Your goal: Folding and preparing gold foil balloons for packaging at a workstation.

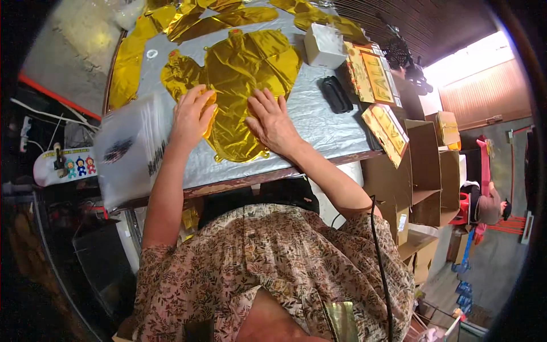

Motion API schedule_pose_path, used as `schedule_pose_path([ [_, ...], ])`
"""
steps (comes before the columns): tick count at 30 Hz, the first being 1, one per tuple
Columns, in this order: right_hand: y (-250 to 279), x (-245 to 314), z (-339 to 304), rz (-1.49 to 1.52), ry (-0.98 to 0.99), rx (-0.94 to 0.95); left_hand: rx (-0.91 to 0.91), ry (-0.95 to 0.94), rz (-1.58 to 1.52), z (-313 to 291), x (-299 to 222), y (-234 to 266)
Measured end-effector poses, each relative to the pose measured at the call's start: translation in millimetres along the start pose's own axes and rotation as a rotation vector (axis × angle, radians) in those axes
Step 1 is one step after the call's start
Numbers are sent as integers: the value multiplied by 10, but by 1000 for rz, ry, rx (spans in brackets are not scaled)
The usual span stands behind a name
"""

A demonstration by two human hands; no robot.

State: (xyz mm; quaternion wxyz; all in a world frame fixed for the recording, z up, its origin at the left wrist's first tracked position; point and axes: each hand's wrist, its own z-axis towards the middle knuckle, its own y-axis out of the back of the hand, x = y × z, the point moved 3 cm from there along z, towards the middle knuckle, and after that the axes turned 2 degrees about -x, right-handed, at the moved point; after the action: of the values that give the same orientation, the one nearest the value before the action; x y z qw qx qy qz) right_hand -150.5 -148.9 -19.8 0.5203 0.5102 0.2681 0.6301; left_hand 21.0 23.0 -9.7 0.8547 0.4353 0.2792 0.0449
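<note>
A flat, deflated gold foil balloon point(242, 74) lies creased on the silver-grey covered table in front of me, small tabs along its edge. My left hand point(191, 117) rests on its left side, fingers stretched over a turned-up fold of foil beside the thumb. On the lower right part, my right hand point(274, 125) presses flat with its fingers apart. Both palms face down, so what lies under them is hidden. More gold foil balloons point(222, 24) are spread along the far side of the table.
Clear plastic bags point(128, 148) hang over the left table edge. At the right stand a white box point(325, 45), a black case point(336, 94) and printed cards point(370, 74). Cardboard boxes point(424, 154) are stacked beyond the table, where another person point(489, 206) is visible.
</note>
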Motion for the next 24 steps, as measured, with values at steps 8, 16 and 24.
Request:
schedule_pose_path([
  [8, 351, -65, -46, 98, 29, -130, -188, -51, -162, 324, -281, 134],
  [16, 2091, -808, -234, 404, -280, -405, -78, -469, -279, 1761, -1667, -320],
  [24, 3243, -1864, -680, 572, -346, -791, -9, -688, 112, 3124, -2518, -1744],
])
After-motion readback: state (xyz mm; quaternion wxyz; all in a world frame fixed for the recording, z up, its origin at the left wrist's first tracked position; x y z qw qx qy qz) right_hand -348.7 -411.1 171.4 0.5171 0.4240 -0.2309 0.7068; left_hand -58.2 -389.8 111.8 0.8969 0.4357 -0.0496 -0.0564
